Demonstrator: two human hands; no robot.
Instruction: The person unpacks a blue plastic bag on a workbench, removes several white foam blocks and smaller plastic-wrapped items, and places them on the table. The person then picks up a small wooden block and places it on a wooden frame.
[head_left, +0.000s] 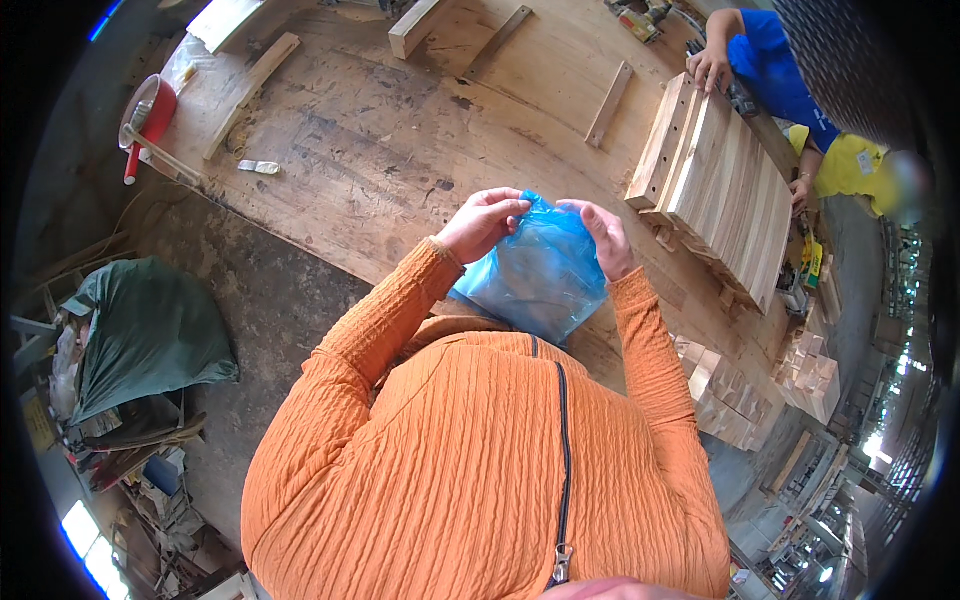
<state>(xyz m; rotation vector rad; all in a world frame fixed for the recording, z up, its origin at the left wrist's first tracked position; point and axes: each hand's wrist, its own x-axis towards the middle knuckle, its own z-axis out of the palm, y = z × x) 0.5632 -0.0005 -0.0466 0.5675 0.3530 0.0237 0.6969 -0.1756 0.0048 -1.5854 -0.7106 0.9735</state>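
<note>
a person in an orange ribbed top (470, 470) holds a crumpled blue plastic bag (540, 265) at the near edge of a worn wooden surface (380, 150), the bag close in front of the torso. the fingers of the left hand (485, 225) are closed in a pinch on the bag's upper rim, their tips pressed together over the film. the right hand (605, 240) is at the bag's upper right side, its fingers partly bent; whether they grip the plastic cannot be told. the film is see-through in places, but folds and glare blur whatever may lie inside, and the bag's lower edge runs close against the clothing.

to the right, a slatted wooden panel (735, 195) rests tilted, with a co-worker's hand (710, 70) on its upper end. the co-worker, in a blue sleeve (780, 75), is largely hidden by a dark woven shape (850, 65) that the picture's rim cuts off. the person's right forearm partly covers a stack of wood blocks (725, 395). at far left, a red round container (162, 110) holds a tool too small to identify, and a dark green cover (150, 335) conceals the heap beneath it.
</note>
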